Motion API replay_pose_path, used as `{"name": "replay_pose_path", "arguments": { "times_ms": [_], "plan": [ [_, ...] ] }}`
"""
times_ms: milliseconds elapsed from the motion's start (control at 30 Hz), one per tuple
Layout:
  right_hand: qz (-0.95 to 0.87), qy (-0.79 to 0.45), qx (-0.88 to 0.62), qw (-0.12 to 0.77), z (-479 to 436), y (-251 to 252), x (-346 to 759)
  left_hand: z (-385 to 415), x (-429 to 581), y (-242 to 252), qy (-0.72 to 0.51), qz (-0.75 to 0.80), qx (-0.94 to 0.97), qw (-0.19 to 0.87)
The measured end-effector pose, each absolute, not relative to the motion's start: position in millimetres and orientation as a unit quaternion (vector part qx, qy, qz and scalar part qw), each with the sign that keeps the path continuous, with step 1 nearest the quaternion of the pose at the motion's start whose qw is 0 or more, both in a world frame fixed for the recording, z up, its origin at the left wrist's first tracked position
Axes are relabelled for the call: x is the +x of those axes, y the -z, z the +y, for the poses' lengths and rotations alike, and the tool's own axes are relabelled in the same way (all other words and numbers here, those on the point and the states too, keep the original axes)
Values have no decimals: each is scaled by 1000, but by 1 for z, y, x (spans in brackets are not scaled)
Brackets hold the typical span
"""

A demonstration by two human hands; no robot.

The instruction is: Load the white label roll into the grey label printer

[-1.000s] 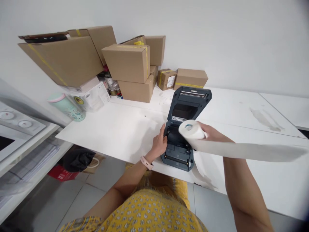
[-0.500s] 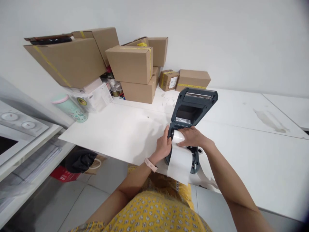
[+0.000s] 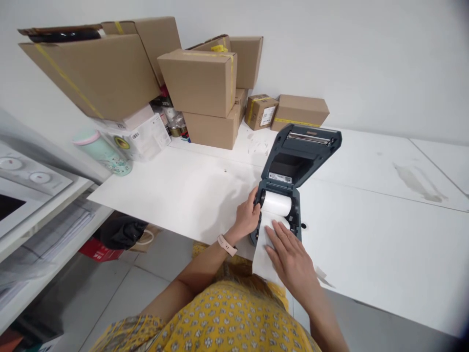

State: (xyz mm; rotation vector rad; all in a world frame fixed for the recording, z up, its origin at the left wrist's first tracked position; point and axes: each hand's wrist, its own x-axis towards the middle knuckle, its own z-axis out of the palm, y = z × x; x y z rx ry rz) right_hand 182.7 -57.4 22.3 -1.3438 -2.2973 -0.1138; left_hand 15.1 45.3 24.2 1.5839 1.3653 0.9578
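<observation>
A dark grey label printer [image 3: 301, 166] stands at the table's front edge with its lid raised. Inside it sits a white label roll [image 3: 277, 204], its loose strip of paper [image 3: 264, 252] running forward over the front of the printer. My left hand [image 3: 247, 215] grips the printer's left side wall, fingers wrapped round it. Flat on the paper strip lies my right hand [image 3: 287, 249], fingers stretched out and slightly spread, just in front of the roll.
Cardboard boxes [image 3: 198, 83] are stacked at the back left, with two smaller ones [image 3: 302, 112] by the wall. A mint tumbler [image 3: 104, 151] stands near the white table's [image 3: 366, 244] left end. A cable hole [image 3: 304, 226] lies right of the printer.
My right hand has moved from the roll toward me, down onto the paper strip, uncovering the roll. My left hand stays on the printer's side. The view has shifted slightly.
</observation>
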Motion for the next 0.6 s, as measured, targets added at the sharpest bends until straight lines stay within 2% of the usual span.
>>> {"name": "replay_pose_path", "arguments": {
  "times_ms": [233,433,600],
  "plan": [
    [-827,30,-498,259,-67,-22,174,49,16,-19,-400,536,614,420],
    [-824,1,-491,283,-73,-23,179,15,11,-10,-407,486,565,528],
    [-793,-148,-470,358,-62,-53,211,-19,2,-21,-381,478,522,595]
  ]
}}
